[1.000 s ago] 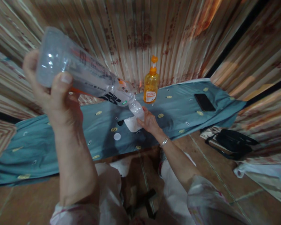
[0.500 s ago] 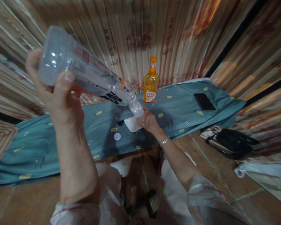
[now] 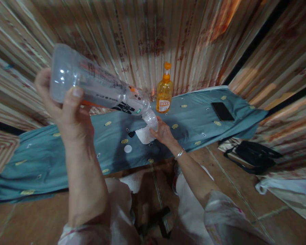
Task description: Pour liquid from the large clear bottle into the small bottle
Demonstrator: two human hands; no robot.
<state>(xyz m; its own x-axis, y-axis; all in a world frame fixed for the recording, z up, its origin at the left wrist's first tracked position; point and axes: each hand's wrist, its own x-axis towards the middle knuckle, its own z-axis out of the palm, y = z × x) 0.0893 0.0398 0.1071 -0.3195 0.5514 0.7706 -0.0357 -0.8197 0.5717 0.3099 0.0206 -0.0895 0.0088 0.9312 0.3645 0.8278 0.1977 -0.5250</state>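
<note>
My left hand (image 3: pixel 66 102) is wrapped round the base of a large clear plastic bottle (image 3: pixel 99 85), tilted with its neck down to the right. Its neck meets a small clear plastic piece (image 3: pixel 151 118), whose exact shape I cannot make out. With fingers closed, my right hand (image 3: pixel 163 132) holds that clear piece, just above a white object (image 3: pixel 144 135) on the blue-green cloth (image 3: pixel 193 119). A round white cap (image 3: pixel 128 148) lies nearer to me, and a small black item (image 3: pixel 131 134) touches the white object's left side.
An orange pump bottle (image 3: pixel 164 93) stands behind my right hand. A black phone (image 3: pixel 222 111) lies on the cloth at the right. On the tiled floor sits a black bag (image 3: pixel 255 154). Striped curtains (image 3: pixel 148 41) hang behind the cloth-covered surface.
My left hand and the large bottle's base have come down and slightly right, so the bottle is less steep. My right hand has hardly moved.
</note>
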